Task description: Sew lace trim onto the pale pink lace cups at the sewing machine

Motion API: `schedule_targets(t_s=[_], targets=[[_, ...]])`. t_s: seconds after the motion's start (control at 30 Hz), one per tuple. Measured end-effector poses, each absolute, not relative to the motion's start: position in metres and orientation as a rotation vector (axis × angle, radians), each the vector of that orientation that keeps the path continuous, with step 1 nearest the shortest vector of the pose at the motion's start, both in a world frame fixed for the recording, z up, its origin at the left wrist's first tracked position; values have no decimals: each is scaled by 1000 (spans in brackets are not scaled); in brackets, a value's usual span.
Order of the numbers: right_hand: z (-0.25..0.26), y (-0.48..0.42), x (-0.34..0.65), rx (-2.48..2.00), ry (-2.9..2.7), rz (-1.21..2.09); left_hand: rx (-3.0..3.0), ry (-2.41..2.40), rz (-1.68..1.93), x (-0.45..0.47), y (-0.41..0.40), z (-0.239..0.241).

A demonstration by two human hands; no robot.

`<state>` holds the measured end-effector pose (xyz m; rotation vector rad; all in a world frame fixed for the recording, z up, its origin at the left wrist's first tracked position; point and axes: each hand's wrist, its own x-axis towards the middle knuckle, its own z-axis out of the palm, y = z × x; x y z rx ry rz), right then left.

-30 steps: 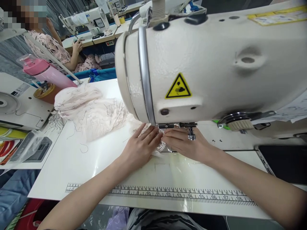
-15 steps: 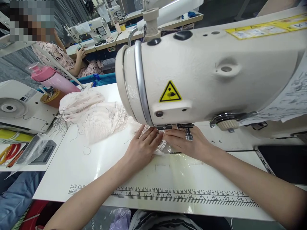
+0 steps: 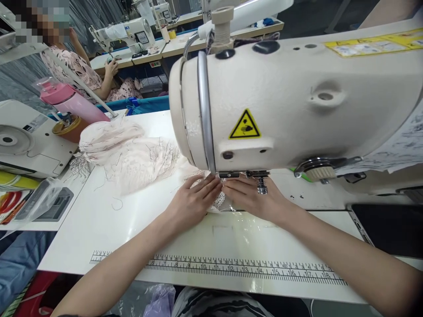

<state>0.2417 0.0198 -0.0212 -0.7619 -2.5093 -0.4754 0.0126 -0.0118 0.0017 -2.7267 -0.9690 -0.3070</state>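
We see sheer pale-pink fabric [image 3: 139,165], crumpled, w/ dk loose threads [image 3: 161,152], on table [image 3: 99,229] left of machine [image 3: 280,97]. L hand [image 3: 193,200] laid on it, fingers [image 3: 206,190] slightly apart; R hand [image 3: 253,198] partly hidden, can't tell grip.

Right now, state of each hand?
Left hand: palm down on pale lace, grip unclear.
Right hand: at the lace, partly hidden by sewing machine; grip unclear.

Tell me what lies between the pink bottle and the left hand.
In the head view, bunched pale fabric lies on the white table between the pink bottle and the left hand.
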Motion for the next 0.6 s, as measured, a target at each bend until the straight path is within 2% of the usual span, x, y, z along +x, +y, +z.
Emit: schedule_targets(t_s=[0.1, 0.23, 0.6], targets=[[-19, 18, 236, -639, -2487, -539, -2783, -956, -279, 4, -7, 5], [-22, 16, 229, -569, -2517, -445, -2791, -935, -302, -2, -2, 7], [-12, 9, 226, -588, -2527, -461, -2694, -952, -281, 1, -3, 5]])
